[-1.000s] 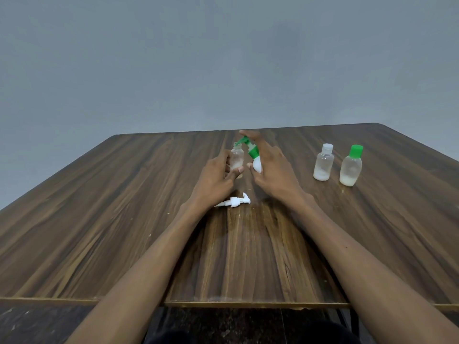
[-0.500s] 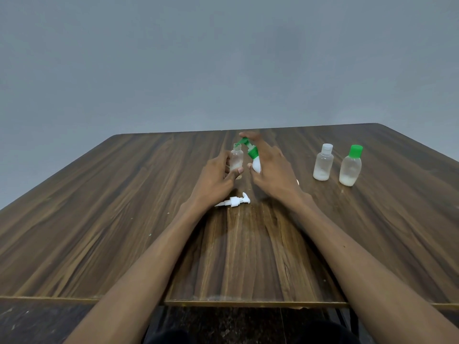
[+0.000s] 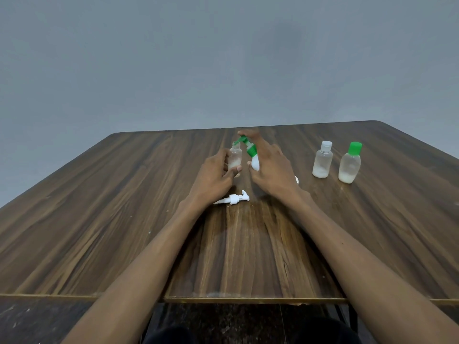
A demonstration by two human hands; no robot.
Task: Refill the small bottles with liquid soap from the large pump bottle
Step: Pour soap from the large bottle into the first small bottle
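The large pump bottle (image 3: 253,158), white with a green pump head, leans toward the uncapped small bottle (image 3: 235,158) in my head view, nozzle over its mouth. My right hand (image 3: 269,170) wraps the pump bottle, forefinger on the pump top; my left hand (image 3: 213,178) grips the small bottle, upright on the bench (image 3: 99,214) (thumb across its base). A loose white pump cap (image 3: 232,199) lies near my left wrist. Two capped bottles (image 3: 322,159) stand well right. Nothing has visibly shifted since half a second ago.
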